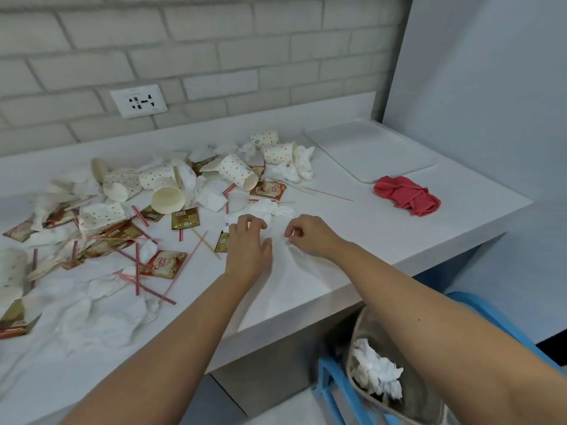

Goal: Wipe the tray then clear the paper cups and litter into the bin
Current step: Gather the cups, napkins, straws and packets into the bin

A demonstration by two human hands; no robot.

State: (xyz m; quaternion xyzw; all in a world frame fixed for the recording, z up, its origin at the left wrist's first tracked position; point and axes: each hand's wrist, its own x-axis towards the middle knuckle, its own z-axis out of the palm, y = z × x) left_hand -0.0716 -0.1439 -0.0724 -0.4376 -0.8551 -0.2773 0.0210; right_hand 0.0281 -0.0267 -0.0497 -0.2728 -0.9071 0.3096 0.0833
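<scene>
Reaching at the near edge of the litter, the left grip (248,243) lies loosely spread against a crumpled tissue (264,208) at frame centre and holds nothing. The right grip (308,234) has its thumb and fingers drawn together; I cannot tell whether they pinch a scrap. Paper cups (239,171) lie toppled at centre left. The tray (368,148) sits bare at upper right with the red cloth (406,194) beside it, so it is probably wiped. The bin (366,325) stands under the table (383,240) edge at lower right, handy for dropping handfuls.
</scene>
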